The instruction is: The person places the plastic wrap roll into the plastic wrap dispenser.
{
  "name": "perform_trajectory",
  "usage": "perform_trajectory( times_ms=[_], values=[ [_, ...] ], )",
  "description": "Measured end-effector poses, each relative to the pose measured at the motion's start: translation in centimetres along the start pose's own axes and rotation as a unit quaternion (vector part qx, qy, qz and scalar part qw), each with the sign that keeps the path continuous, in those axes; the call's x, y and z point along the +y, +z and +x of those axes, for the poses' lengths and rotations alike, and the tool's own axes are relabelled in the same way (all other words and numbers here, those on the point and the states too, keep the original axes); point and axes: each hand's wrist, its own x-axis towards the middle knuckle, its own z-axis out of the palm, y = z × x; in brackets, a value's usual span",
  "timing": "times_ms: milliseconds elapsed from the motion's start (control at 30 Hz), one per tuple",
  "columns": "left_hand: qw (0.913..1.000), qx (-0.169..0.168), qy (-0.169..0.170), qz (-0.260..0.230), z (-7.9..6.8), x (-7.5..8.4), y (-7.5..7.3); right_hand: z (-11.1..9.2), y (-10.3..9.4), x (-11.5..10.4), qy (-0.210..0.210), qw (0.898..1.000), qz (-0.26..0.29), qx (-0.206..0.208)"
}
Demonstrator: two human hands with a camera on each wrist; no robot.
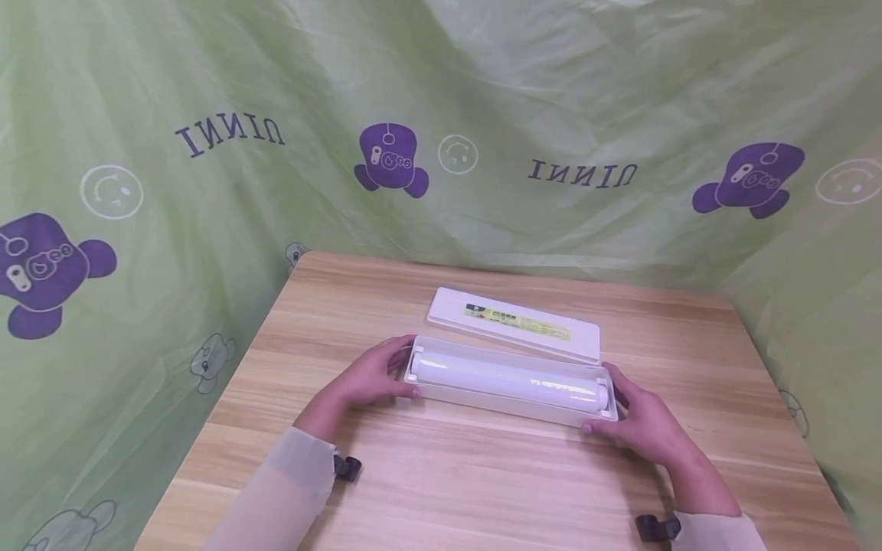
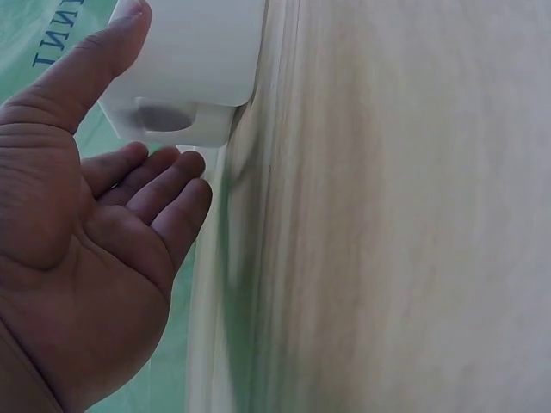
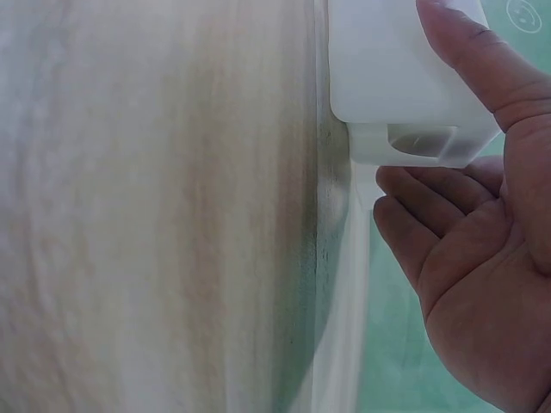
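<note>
A long white plastic-wrap dispenser box [image 1: 499, 408] lies uncovered on the table, with a glossy roll of plastic wrap [image 1: 506, 376] inside along its length. My left hand [image 1: 375, 375] grips the left end, thumb at the front wall and fingers behind. At the opposite end my right hand [image 1: 646, 422] holds the box the same way. In the left wrist view the left thumb [image 2: 129, 26] presses the box's side, near a recess in its end. The right wrist view shows the right thumb [image 3: 456, 39] against the box, fingers on the far side.
Just behind the box lies its white lid [image 1: 448, 306], bearing a green and yellow label [image 1: 517, 321]. The wood-grain table [image 1: 482, 490] extends around them. Green patterned cloth [image 1: 482, 76] hangs beyond the table's back and side edges.
</note>
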Motion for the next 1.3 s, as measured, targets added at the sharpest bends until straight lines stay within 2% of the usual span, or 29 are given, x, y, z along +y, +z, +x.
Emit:
perform_trajectory(
  times_ms=[433, 733, 933, 1100, 1300],
  values=[
    [0.9999, 0.005, 0.006, 0.009, 0.2, 0.5, -0.1, 0.2, -0.2, 0.2, 0.000, 1.000, 0.001, -0.003],
    [0.9998, 0.009, 0.004, 0.015, 0.7, 0.1, -0.3, 0.1, 0.1, 0.3, 0.005, 1.000, -0.003, 0.001],
    [0.9999, 0.016, -0.003, 0.003, 1.0, 0.0, -0.5, 0.0, 0.1, 0.1, 0.001, 1.000, 0.006, -0.003],
    [0.9997, 0.020, 0.011, -0.005, 1.2, -0.1, -0.6, 0.0, 0.1, 0.2, 0.001, 1.000, 0.009, -0.002],
    [0.9991, 0.039, 0.000, -0.017, 1.5, 0.1, -0.7, -0.1, 0.1, 0.2, 0.003, 1.000, 0.013, -0.002]
  ],
)
